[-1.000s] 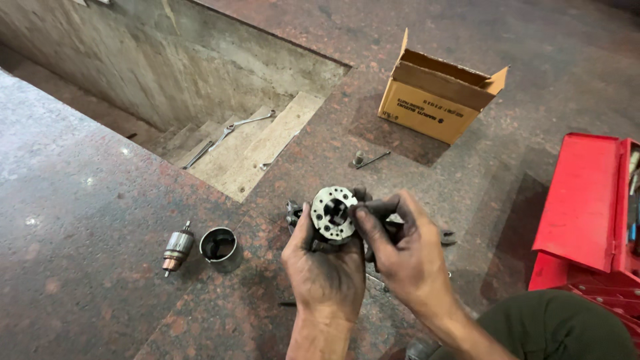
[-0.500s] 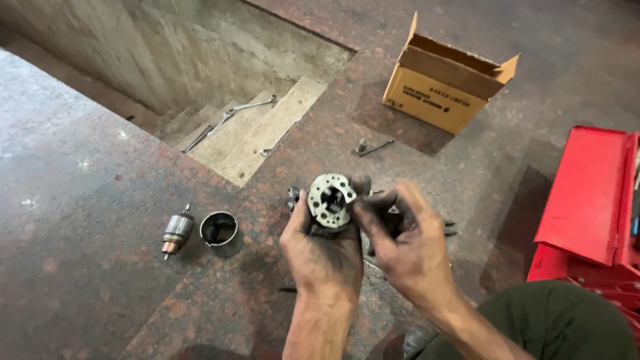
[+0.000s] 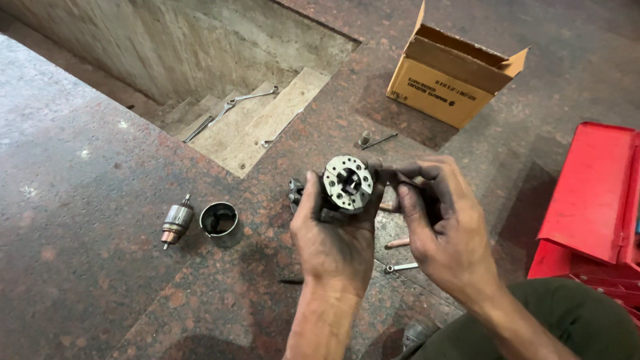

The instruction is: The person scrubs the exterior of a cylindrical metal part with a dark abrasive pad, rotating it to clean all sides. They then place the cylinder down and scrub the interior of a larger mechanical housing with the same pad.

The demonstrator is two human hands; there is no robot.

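My left hand [image 3: 333, 240] grips a round metal brush-holder plate [image 3: 347, 183] with a dark hub, held face up above the stone floor. My right hand [image 3: 443, 227] is beside it on the right, its greasy fingers curled around a dark part [image 3: 408, 179] that joins the plate's side. Just behind the left thumb a small dark metal piece [image 3: 295, 191] lies on the floor. To the left lie a motor armature [image 3: 177, 221] with a copper end and a short metal cylinder housing [image 3: 221, 222], standing open end up.
An open cardboard box [image 3: 448, 73] stands at the back right. A red metal toolbox [image 3: 590, 200] sits open on the right. A sunken concrete pit [image 3: 200, 60] with steps holds wrenches [image 3: 233, 107]. A socket with a bolt [image 3: 375, 140] and small bolts [image 3: 400, 267] lie near my hands.
Both hands with the plate have stayed together, shifting slightly; the view has moved a little so the box and pit sit higher in the picture.
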